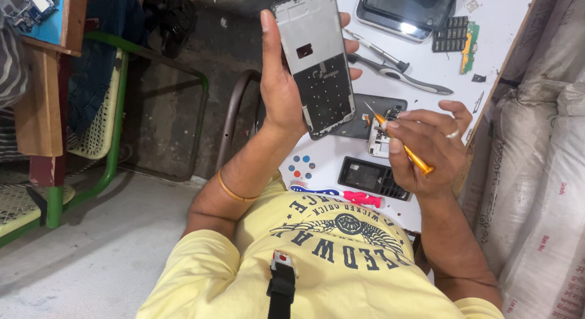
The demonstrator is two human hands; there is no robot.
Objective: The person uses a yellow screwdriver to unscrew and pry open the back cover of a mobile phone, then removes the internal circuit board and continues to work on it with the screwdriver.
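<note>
Left hand [281, 87] grips a bare phone frame [317, 63] raised above the white table [426, 57], while the right hand [429, 148] pinches an orange screwdriver [402, 143] (tip up). Inspection seems underway; next, the tip must meet a screw squarely.

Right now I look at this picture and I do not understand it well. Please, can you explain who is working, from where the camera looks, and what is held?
There is no machine: a person in a yellow shirt works with bare hands. The one camera sits on the person's head and looks down. The left hand holds up a grey metal phone frame. The right hand holds a thin orange-handled screwdriver. Below them, a white worktable carries a black phone housing, grey tweezers and a red-and-blue pen-shaped tool.
</note>
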